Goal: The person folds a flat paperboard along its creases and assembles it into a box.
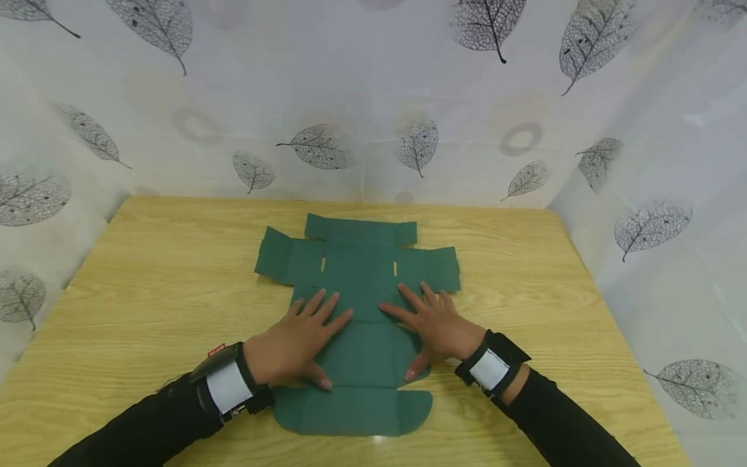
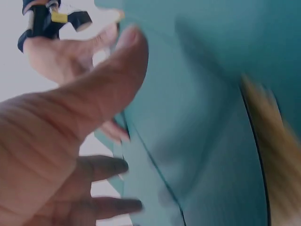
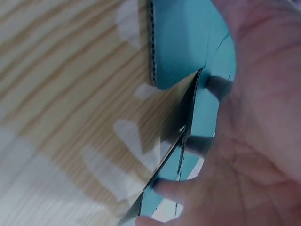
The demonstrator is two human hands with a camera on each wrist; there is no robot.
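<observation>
A green cardboard box blank (image 1: 358,353) lies unfolded on the table, with creases, side flaps and two small slots near its far end. My left hand (image 1: 300,340) spreads over its left side, fingers extended and pointing away from me. On the right side my right hand (image 1: 440,327) spreads its fingers over the cardboard, the thumb pointing toward the near flap. In the left wrist view, the left thumb (image 2: 110,75) stands over the green surface. Corrugated edges of the cardboard (image 3: 178,37) show beside the right fingers in the right wrist view.
The wood-grain table (image 1: 525,272) extends on both sides of the cardboard. A white curtain with leaf prints (image 1: 362,97) hangs behind and at the sides. A small red tag (image 1: 216,350) shows beside the left wrist's black strap (image 1: 224,383).
</observation>
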